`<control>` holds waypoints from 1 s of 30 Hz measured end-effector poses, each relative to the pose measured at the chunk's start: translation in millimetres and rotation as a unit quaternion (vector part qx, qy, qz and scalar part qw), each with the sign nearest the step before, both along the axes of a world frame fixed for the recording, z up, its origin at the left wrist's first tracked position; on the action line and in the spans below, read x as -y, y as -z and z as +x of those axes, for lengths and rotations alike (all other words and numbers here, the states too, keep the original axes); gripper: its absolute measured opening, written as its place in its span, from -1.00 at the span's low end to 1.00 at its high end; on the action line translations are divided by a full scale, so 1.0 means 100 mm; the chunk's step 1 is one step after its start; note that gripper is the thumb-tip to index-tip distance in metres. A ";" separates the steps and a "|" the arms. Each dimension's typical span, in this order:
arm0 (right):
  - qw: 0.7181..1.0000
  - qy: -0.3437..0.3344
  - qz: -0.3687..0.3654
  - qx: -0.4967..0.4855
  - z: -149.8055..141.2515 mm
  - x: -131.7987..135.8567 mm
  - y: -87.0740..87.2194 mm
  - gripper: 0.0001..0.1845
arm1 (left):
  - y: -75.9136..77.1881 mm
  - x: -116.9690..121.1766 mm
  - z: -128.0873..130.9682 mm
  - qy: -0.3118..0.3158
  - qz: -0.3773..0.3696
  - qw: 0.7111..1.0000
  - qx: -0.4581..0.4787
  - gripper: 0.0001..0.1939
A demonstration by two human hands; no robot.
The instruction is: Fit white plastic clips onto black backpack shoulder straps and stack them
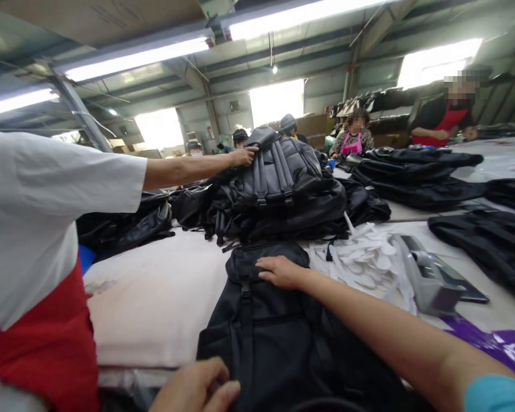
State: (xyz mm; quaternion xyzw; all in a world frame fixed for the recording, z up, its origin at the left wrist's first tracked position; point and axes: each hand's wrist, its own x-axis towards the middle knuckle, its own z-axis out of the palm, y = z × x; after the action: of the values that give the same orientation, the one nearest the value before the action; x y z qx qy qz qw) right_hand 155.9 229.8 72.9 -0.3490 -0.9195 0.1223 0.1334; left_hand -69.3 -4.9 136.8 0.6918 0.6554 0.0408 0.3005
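A black backpack (pixel 274 337) lies flat on the table in front of me, straps up. My right hand (pixel 281 272) reaches across it and rests near its top edge, fingers stretched flat on the fabric. My left hand (pixel 197 389) sits at the backpack's near left corner at the bottom of the view, fingers curled against the fabric. A co-worker in a white shirt and red apron stands at my left; that person's hand (pixel 244 156) lies on top of a pile of black backpacks (pixel 283 189) further back.
White paper tags (pixel 364 260) and a grey tape dispenser (pixel 427 274) lie right of my backpack. More black bags (pixel 416 171) cover the table at the right. A pale padded table top (pixel 154 297) lies at the left. Other workers sit far back.
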 end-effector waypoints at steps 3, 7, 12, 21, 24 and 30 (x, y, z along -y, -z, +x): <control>0.996 0.074 0.033 -0.026 0.28 -0.06 -0.17 -0.46 | -0.14 -0.41 0.00 -0.021 0.210 0.977 -0.026 -0.61; 0.988 0.151 0.030 -0.014 0.52 0.01 0.05 -0.34 | 0.27 -1.14 0.17 0.026 0.319 0.945 -0.071 -0.43; 0.977 0.206 -0.056 0.032 0.65 0.09 0.50 -0.19 | 0.89 -1.61 0.20 0.032 0.177 0.977 -0.112 -0.29; 0.982 0.167 -0.086 -0.020 1.29 0.68 0.76 -0.25 | 1.05 -0.65 -0.44 -0.172 0.183 0.968 0.006 -0.29; 0.972 0.212 -0.080 -0.054 1.56 1.05 0.91 -0.27 | 1.23 -0.03 -0.58 -0.289 0.180 0.930 0.142 -0.24; 0.910 0.359 -0.180 -0.104 1.62 1.08 0.82 -0.12 | 1.06 0.31 -0.37 -0.371 0.069 0.870 0.316 -0.43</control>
State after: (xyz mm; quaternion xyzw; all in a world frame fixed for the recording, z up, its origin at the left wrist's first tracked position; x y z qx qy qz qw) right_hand 318.4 121.9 -9.4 -0.6594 -0.6753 0.2646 0.1979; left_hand -106.2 -35.9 30.3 0.3666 0.7298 0.4106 0.4055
